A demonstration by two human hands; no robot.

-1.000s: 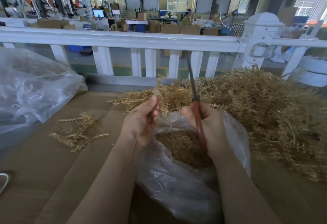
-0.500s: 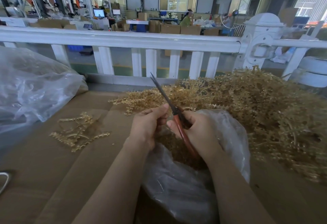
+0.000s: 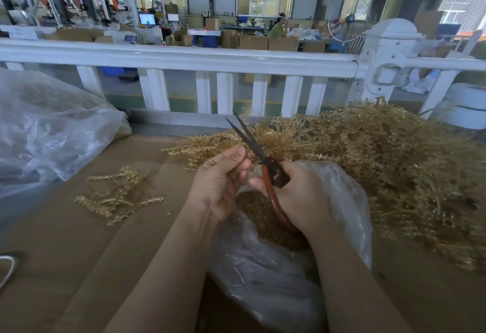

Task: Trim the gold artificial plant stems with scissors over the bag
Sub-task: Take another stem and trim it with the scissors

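Over the clear plastic bag [image 3: 349,201] at 6 o'clock: left hand [image 3: 218,182] pinches something hidden, probably a gold stem; right hand [image 3: 297,196] grips red-handled scissors [image 3: 263,159], blades parted. Untrimmed gold plastic stems [image 3: 381,164] at 3 o'clock. Mid-trim; next, close blades.

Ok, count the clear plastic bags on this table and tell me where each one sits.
2. One clear bag lies open under both hands at the near edge, with gold trimmings inside. A bigger one bulges at the far left. Others may lie hidden beneath the gold stem pile.

- Scissors [image 3: 265,164]: orange handles, dark blades slightly parted, pointing up-left.
- Clear bag [image 3: 265,277]: open, holding gold trimmings.
- Gold stems [image 3: 381,164]: heaped right of the bag.
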